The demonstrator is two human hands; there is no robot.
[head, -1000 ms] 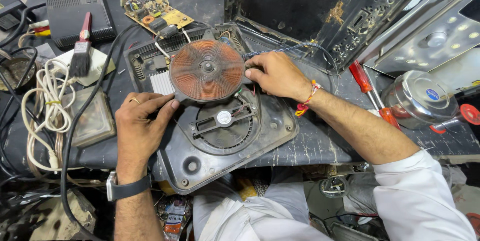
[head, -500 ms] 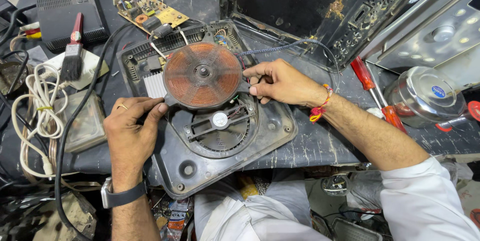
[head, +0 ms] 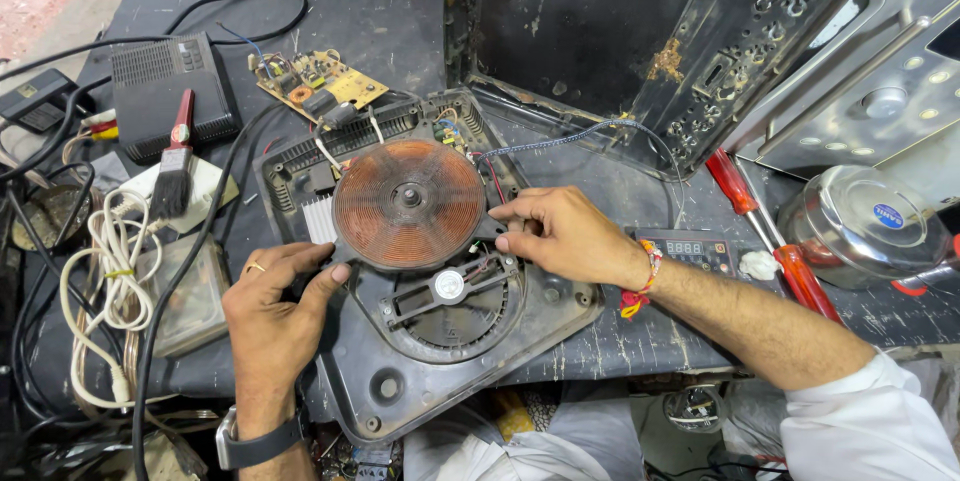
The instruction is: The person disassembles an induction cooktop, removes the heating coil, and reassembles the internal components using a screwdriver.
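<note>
An opened induction cooker base (head: 560, 316) of black plastic lies on the dark workbench. Its round copper coil disc (head: 408, 203) is held over the rear half of the base. My left hand (head: 275, 316) grips the disc's near-left edge between thumb and fingers. My right hand (head: 560, 233) holds the disc's right edge with its fingertips. Below the disc the cooling fan (head: 448, 286) shows in its round well. A small control panel with a display (head: 700, 251) lies by my right wrist, joined to the base by thin wires.
A yellow circuit board (head: 320, 86) lies behind the base. Left are a black box (head: 165, 91), a red-handled brush (head: 175, 166), a coiled white cable (head: 105, 271). Right are two red-handled screwdrivers (head: 770, 236), a steel lid (head: 865, 226) and a black metal casing (head: 640, 31).
The coil disc has come down from a raised, tilted position and sits flatter over the base. Both hands kept their hold on its edges and moved with it.
</note>
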